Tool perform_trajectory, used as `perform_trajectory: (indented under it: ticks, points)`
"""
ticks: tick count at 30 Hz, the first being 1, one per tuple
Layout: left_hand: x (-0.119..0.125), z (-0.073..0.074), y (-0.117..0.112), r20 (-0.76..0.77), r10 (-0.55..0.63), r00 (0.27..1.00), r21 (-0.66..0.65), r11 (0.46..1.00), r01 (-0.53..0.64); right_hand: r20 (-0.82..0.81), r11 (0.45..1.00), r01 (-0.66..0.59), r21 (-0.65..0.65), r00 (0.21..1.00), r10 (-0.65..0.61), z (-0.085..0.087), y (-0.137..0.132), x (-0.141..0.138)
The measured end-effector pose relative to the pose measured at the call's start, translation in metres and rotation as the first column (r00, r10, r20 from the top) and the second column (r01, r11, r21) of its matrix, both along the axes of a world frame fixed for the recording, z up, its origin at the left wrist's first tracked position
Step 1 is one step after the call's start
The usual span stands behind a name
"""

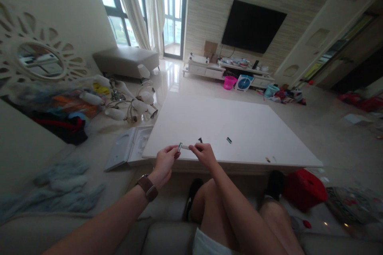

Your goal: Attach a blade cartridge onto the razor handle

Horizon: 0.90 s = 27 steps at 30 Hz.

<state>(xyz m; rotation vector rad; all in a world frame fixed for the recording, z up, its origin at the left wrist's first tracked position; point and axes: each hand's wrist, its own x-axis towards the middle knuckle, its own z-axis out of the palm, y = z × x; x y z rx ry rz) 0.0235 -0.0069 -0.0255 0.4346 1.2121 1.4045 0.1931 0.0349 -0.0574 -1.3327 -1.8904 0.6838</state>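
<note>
My left hand (pixel 165 163), with a brown watch on its wrist, pinches a small dark green and white rectangular piece (pixel 180 147), shaped like a razor cartridge. My right hand (pixel 204 153) is closed on a thin pale stick-like thing (pixel 185 147), whose far end meets or nearly meets the green piece; contact is too small to tell. Both hands are over the near edge of the white table (pixel 239 119). A similar green and white piece (pixel 229 140) lies on the tabletop to the right. Just beyond my right hand is a small black part (pixel 200 140), partly hidden.
Small bits (pixel 267 159) lie near the table's front right edge. An open white box (pixel 122 151) is on the floor at left, below a chandelier (pixel 131 105) with several shades. A red stool (pixel 305 189) stands at right. My legs are under the table's near edge.
</note>
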Motion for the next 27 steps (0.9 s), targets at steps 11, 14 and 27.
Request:
perform_trajectory:
  ticks: [11,14,27]
  points:
    - [-0.0007,-0.0009,-0.0003,0.006,-0.007,1.000,-0.010,1.000,0.007,-0.017,1.000,-0.014,-0.022,1.000,0.014,0.0021,-0.0004,-0.0005]
    - [-0.0004,-0.0015,-0.0006,0.019,-0.016,1.000,0.001,1.000,0.016,0.006,1.000,-0.016,-0.016,1.000,0.016,0.0020,-0.0004,-0.0012]
    - [0.0002,0.0023,-0.0020,0.035,0.004,0.999,0.004,1.000,-0.004,0.008,0.993,0.110,0.043,0.994,-0.110,0.0030,-0.0005,-0.0025]
